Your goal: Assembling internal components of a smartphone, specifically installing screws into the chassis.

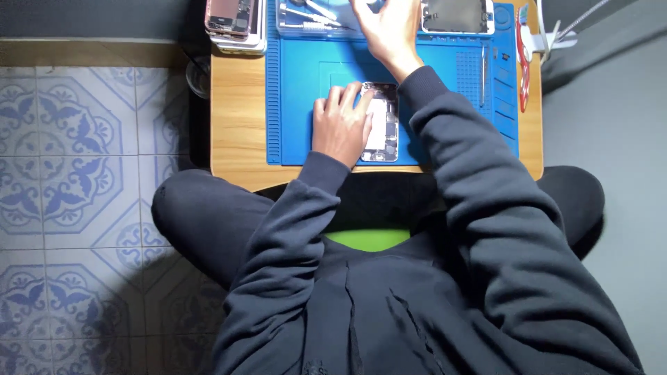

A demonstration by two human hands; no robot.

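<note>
An opened phone body (383, 125) with its insides showing lies on a blue work mat (299, 90) on a small wooden table (236, 118). My left hand (339, 125) rests flat on the mat, fingers on the phone's left edge, pressing it down. My right hand (388, 28) stretches to the far edge of the mat, at a clear tray of small tools (306, 17). What its fingers touch is hidden by the hand itself.
A detached phone screen (455, 15) lies at the mat's far right. A stack of phones (235, 24) sits at the table's far left corner. A red-handled tool (522, 66) lies along the mat's right edge. Patterned floor tiles (76, 173) spread to the left.
</note>
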